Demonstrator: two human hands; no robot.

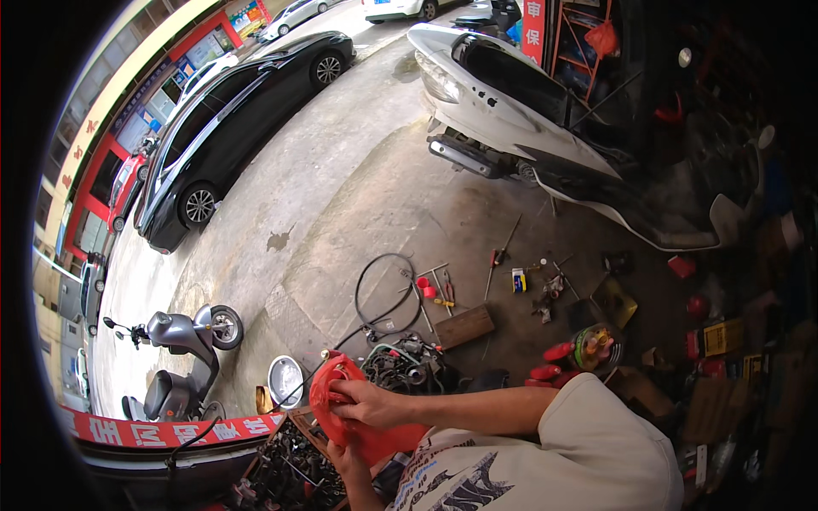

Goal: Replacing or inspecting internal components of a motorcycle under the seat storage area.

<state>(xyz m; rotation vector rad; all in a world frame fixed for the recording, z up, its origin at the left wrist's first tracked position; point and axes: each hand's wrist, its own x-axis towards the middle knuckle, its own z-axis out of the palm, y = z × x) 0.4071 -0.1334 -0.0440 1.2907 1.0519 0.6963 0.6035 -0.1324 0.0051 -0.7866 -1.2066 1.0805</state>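
Red bag [375,436] in both hands: a person in a pale printed T-shirt [605,434] grips it low in front of the body, above the near edge of a crowded workshop floor [477,204]. The right hand [368,402] clasps its upper folds, some fingertips hidden in the red; the left hand [345,464] grasps it from below, near its lower left edge. Just beside the bag stands a metal bowl [285,380], with a heap of dark parts [294,468] below and an engine [413,362] beyond. Past these lie a wooden block [465,327], a looped black hose [356,294], a red-handled screwdriver [495,256] and a small yellow-and-blue box [519,280]. A white scooter [511,115] stands at upper right, a grey scooter [179,332] at left and a black car [247,128] farther out on the sunlit pavement.
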